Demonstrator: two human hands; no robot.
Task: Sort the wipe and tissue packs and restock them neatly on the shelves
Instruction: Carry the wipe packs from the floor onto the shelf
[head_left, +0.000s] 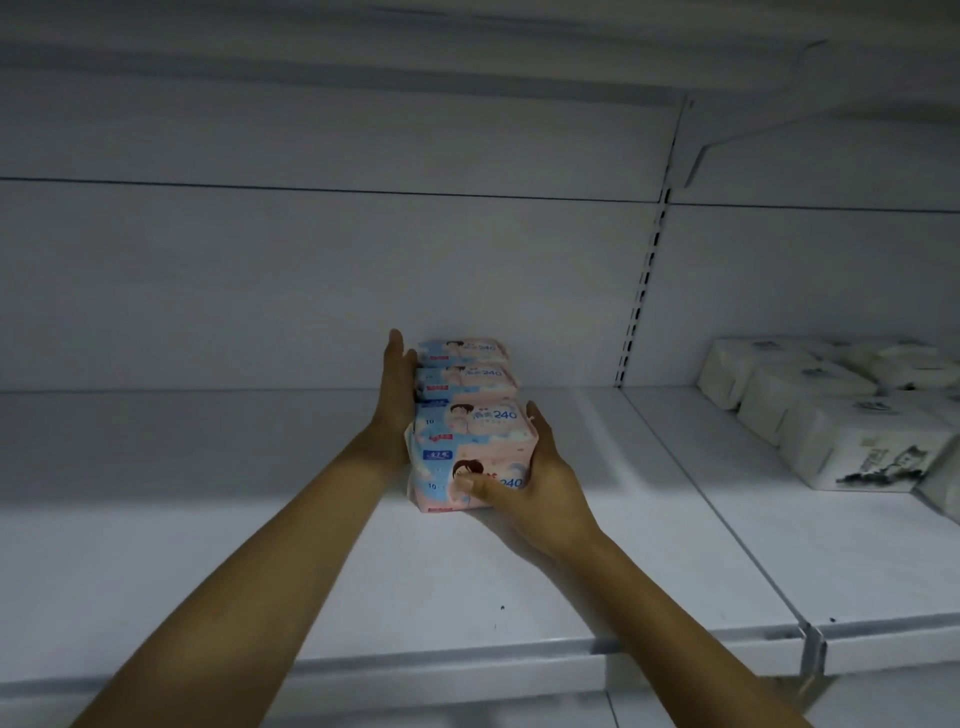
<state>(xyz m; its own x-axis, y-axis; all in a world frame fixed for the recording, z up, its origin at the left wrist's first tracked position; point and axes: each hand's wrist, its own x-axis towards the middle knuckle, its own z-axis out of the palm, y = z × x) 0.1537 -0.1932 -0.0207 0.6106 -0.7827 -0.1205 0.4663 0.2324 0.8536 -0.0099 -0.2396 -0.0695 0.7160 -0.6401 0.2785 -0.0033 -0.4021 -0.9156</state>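
A row of pink-and-blue tissue packs marked 240 runs from front to back on the white shelf (260, 545). The nearest pack (470, 452) sits at the front, with two more packs (467, 371) behind it toward the back wall. My left hand (397, 395) lies flat with straight fingers against the left side of the row. My right hand (530, 478) grips the nearest pack, thumb on its front face and fingers curled round its right side.
Several white tissue packs (852, 447) with ink-style print stand on the adjoining shelf section at the right. A slotted upright (641, 291) divides the two sections. Another shelf board hangs overhead. The shelf's front lip (467, 660) runs below my forearms.
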